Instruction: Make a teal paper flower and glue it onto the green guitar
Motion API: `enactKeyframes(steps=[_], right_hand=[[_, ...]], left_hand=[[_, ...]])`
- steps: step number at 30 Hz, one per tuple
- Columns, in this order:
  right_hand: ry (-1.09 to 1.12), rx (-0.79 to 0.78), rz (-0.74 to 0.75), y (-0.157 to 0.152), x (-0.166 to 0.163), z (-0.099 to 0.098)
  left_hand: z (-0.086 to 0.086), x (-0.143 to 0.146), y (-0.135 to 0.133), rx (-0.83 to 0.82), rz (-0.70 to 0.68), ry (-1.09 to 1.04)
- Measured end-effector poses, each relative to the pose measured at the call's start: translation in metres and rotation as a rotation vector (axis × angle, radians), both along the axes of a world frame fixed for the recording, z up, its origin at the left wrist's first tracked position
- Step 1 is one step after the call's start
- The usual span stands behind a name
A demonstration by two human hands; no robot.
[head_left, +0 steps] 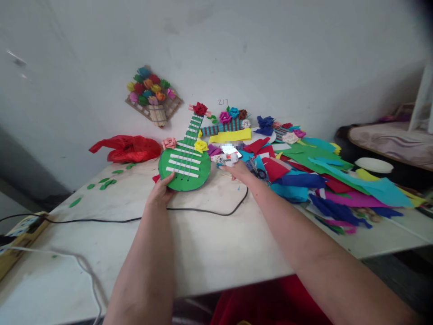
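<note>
Green paper guitar (185, 166): tilted up off the surface (209, 243), lower edge pinched in our left hand (161, 190). Right hand (238, 171): among small white clutter (230, 158), grip perhaps closed, we cannot tell. Hazard, we judge: a forearm snagging the black cable (203, 211) and jolting the guitar.

A room in a home is being used as a paper-craft workplace: the white table (203, 253) is being covered, right of the right hand (238, 170), by a heap of coloured paper sheets (324, 180), and a green paper guitar (185, 164) is being gripped at its edge by the left hand (161, 189). Beyond both hands, a paper-flower basket (153, 97) is being displayed on the plain wall (287, 54). Far right of the right hand a covered mattress (392, 140) is being glimpsed, while far left of the left hand a cable (101, 220) is being run to a power strip (25, 224).
</note>
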State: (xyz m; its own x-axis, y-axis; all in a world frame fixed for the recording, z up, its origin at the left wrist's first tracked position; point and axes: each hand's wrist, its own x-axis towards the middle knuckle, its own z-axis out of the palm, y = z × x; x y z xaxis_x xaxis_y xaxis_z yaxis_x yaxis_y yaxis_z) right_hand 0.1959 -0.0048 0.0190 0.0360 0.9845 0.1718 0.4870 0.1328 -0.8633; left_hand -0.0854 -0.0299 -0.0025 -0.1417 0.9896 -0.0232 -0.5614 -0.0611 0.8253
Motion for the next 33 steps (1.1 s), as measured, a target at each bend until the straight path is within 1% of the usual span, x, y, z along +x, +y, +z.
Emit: enactKeyframes(steps=[6, 14, 25, 33], right_hand=[[-0.006, 0.008, 0.003, 0.0026, -0.0020, -0.0041], [-0.016, 0.009, -0.059, 0.0035, -0.0026, -0.0028], [0.069, 0.003, -0.079, 0.0051, -0.0004, -0.0070], [0.012, 0.017, -0.070, 0.0016, -0.0015, -0.0026]], left_hand=[[0.0011, 0.0016, -0.0010, 0.006, -0.003, 0.006], [0.0009, 0.0016, -0.0007, -0.006, 0.013, 0.004], [0.0013, 0.0012, -0.0015, 0.003, 0.008, -0.001], [-0.0002, -0.0003, 0.0007, 0.006, 0.012, 0.000]])
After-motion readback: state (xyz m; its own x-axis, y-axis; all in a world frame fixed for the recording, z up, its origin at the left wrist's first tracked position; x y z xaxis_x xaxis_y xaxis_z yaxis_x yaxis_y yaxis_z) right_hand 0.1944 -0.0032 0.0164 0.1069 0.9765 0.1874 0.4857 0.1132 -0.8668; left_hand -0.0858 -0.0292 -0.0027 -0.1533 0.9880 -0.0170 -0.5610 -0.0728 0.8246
